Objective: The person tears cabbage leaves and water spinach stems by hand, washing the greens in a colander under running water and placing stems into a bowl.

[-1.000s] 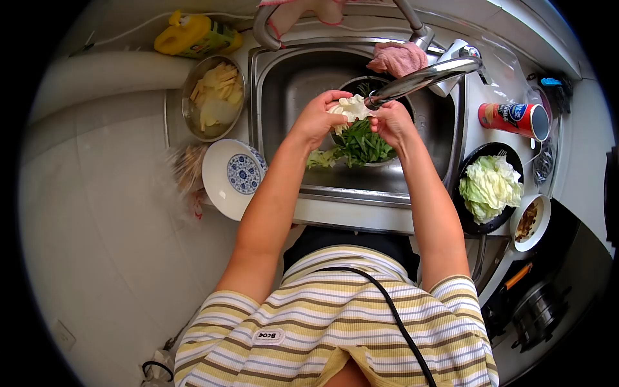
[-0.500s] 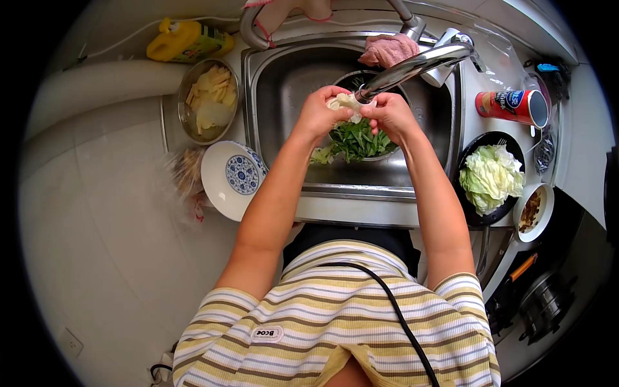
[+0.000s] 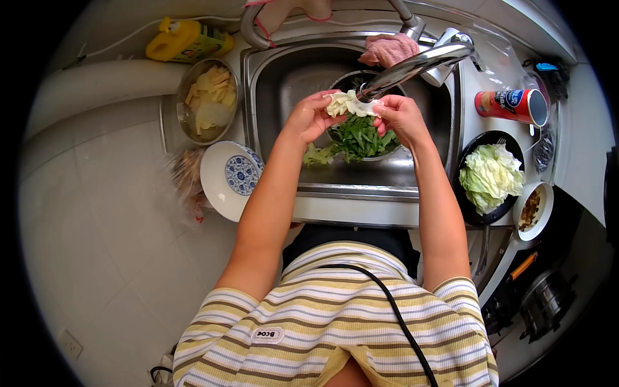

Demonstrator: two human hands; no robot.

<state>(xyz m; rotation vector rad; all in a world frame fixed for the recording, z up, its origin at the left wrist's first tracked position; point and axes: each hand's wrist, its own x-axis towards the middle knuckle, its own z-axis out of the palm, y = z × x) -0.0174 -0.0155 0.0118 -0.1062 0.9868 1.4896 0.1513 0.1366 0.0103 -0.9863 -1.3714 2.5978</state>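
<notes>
Head view, left arm: reaches up from seven o'clock, elbow slightly bent, forearm slanting toward one.
Left hand (image 3: 311,117): over the sink (image 3: 284,77), palm turned inward, fingers pinching the ten-o'clock end of the pale leaf (image 3: 351,103); some fingertips are lost behind it.
Right arm: comes up from five o'clock, forearm tilting toward eleven.
Right hand (image 3: 403,119): thumb and fingers grip the leaf's three-o'clock end, lower fingers curled.
Pale leaf: stretched between both hands, under the faucet spout (image 3: 419,64); whether it touches the spout's tip cannot be told, nor whether water runs.
Green leaves (image 3: 364,137): at six o'clock from the pale leaf, in a metal bowl (image 3: 380,157) whose far side is partly covered by the spout.
Both shoulders: under striped sleeves, cut off toward six o'clock.
</notes>
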